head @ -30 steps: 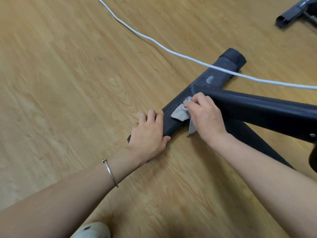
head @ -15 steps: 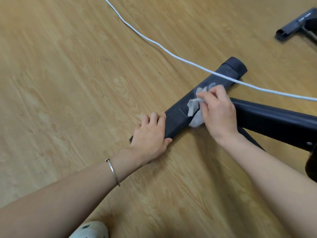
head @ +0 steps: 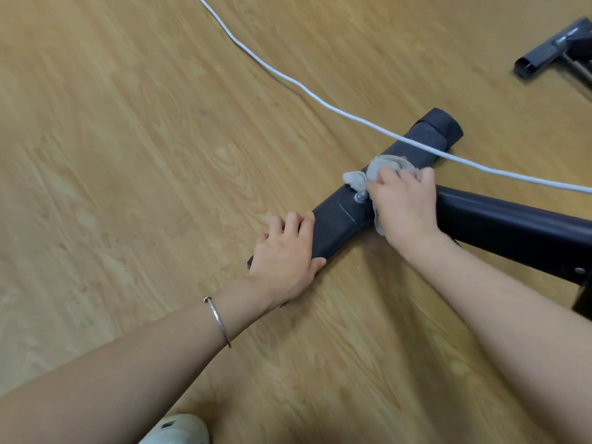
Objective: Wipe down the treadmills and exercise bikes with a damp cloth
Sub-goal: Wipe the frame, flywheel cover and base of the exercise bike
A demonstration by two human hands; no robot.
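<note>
— Grey cloth [head: 386, 165] is bunching up under which fingers?
— The right hand's fingers [head: 389, 177] are curling round it and pressing it onto the black base bar [head: 339, 219] of the exercise bike, just on the near side of where the white cable [head: 320, 99] is crossing the bar's far end. The right hand [head: 405, 209] is lying knuckles-up over the joint where the frame tube [head: 512, 225] is meeting the bar, and its forearm is running back to the near right.
— And the other one?
— The left hand's fingers [head: 293, 221] are lying straight and close together, reaching over the bar's near end, with the thumb resting along its near side. The left hand [head: 285, 254] is pressing flat there, relaxed rather than clenched. A silver bangle [head: 219, 318] is sitting on the wrist, and the forearm is stretching off to the near left.
— Around them?
— Everything is sitting on a wooden floor [head: 128, 155]. A white shoe [head: 176, 431] is showing at the near edge, and another machine's dark foot [head: 541, 54] is lying far right, well apart.
</note>
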